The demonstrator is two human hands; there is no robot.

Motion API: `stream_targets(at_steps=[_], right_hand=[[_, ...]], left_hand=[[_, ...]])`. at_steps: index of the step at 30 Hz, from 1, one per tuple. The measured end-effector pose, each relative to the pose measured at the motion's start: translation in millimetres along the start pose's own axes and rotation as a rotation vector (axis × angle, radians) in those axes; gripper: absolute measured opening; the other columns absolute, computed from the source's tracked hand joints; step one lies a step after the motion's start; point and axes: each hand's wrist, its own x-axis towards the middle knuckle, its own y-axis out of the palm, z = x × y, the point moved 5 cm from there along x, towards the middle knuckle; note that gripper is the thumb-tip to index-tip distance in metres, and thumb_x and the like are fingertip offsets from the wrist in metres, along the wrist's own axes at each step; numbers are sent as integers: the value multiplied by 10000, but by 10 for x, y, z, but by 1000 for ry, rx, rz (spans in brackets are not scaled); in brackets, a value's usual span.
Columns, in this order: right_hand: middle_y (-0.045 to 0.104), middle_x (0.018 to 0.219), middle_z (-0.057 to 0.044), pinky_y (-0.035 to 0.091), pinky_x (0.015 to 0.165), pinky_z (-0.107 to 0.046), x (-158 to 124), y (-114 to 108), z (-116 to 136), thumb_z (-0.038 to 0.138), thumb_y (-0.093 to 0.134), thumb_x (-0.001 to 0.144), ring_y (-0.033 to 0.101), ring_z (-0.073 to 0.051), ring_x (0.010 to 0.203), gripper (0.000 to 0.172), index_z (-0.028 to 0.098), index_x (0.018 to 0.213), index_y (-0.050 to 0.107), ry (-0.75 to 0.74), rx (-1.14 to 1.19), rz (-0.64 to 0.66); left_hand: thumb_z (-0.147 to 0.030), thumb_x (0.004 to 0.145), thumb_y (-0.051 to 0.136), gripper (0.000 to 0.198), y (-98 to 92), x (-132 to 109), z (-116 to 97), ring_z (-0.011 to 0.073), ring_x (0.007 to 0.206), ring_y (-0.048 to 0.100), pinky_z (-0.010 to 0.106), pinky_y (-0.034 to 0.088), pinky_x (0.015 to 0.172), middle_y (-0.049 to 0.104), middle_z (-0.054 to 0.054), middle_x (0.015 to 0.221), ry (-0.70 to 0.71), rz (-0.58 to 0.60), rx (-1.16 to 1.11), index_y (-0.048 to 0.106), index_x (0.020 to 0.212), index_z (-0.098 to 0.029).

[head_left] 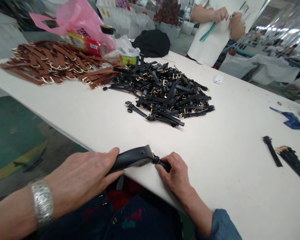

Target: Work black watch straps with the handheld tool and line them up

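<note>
My left hand [90,178], with a silver cuff on its wrist, is closed around a black handheld tool shaped like a hair clipper [135,156]. The tool's wide end points right and meets the end of a small black buckle strap [157,160]. That strap is pinched between the thumb and fingers of my right hand [176,170], low over the table's front edge. Most of the strap is hidden by the fingers. Beyond my hands lies a heap of black straps with gold buckles [167,91].
Brown buckle straps [52,61] are piled at the back left, beside a pink bag [77,20] and a black cloth [152,43]. More black straps [293,160] and a blue cloth scrap [291,119] lie on the white table [230,146] at right. Another person [212,30] stands opposite.
</note>
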Motion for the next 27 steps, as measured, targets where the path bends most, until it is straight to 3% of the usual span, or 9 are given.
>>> stream_targets(at_steps=[4, 11, 15, 18, 22, 27], right_hand=[[691, 821, -13, 514, 724, -326, 12, -8, -7, 163, 806, 855, 675, -221, 778, 118, 244, 892, 727, 13, 7, -13], [692, 824, -10, 528, 749, -331, 57, -6, -38, 170, 827, 847, 669, -217, 784, 127, 244, 876, 728, 57, 2, 17], [722, 894, -28, 551, 798, -348, 38, -56, -5, 153, 850, 829, 694, -231, 850, 174, 233, 963, 776, 68, 5, 78], [740, 945, -46, 553, 810, -369, -24, -137, 19, 154, 832, 836, 706, -252, 889, 200, 238, 1015, 805, 75, -22, 115], [739, 905, -45, 531, 786, -370, -102, -212, 22, 160, 794, 868, 694, -249, 860, 137, 257, 962, 813, 75, -25, 67], [732, 839, -37, 503, 764, -365, -110, -180, -8, 187, 822, 860, 679, -243, 820, 82, 255, 898, 798, 76, -40, 25]], left_hand=[[-498, 1079, 449, 349, -6, -58, 24, 461, 881, 862, 512, 605, 726, 871, 168, 912, -17, 12, -19, 673, 1172, -247], [-453, 1088, 494, 373, -244, 215, -262, 456, 946, 863, 511, 634, 788, 878, 208, 981, 6, -18, 27, 683, 1248, -175], [-497, 1078, 505, 394, -222, 292, -206, 435, 970, 860, 480, 622, 792, 879, 202, 992, 13, -47, 52, 686, 1238, -186], [-494, 1068, 507, 340, -219, 258, -71, 399, 902, 857, 444, 588, 740, 871, 172, 916, 28, -84, 64, 687, 1176, -226], [-477, 1078, 470, 280, -223, 111, 56, 393, 793, 838, 450, 516, 651, 840, 146, 811, 19, -125, 78, 655, 1111, -269], [-440, 1080, 466, 256, -154, -56, -129, 399, 783, 842, 450, 488, 619, 866, 138, 919, 73, -86, 34, 670, 1139, -297]])
